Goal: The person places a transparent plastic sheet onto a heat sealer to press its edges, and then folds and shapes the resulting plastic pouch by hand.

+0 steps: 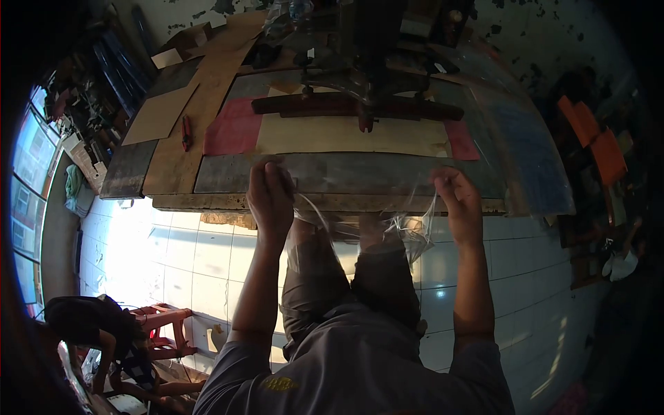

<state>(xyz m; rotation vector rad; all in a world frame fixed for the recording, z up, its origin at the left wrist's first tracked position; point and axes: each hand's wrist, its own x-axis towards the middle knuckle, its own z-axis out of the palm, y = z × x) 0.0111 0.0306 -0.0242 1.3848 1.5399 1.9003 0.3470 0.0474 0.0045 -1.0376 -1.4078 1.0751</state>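
Note:
A sheet or bag of clear plastic film [415,234] hangs in folds between my hands, over my lap at the table's front edge. My left hand [271,198] is closed, its fingers pinching the film's left end. On the other side my right hand [459,202] pinches the right end between thumb and fingers. Beyond both hands stands a dark machine [366,86] with a long horizontal bar [408,111]. Under that bar lies a pale yellow strip [346,137] with pink pieces [234,126] at its ends. Whether the film is one layer or a bag I cannot tell.
A red-handled tool [186,133] lies on the wooden table [166,159], near cardboard sheets [160,114]. At lower left, another person [97,325] bends beside a red stool [166,328]. Orange objects [595,142] are at the right, windows [31,187] at the left.

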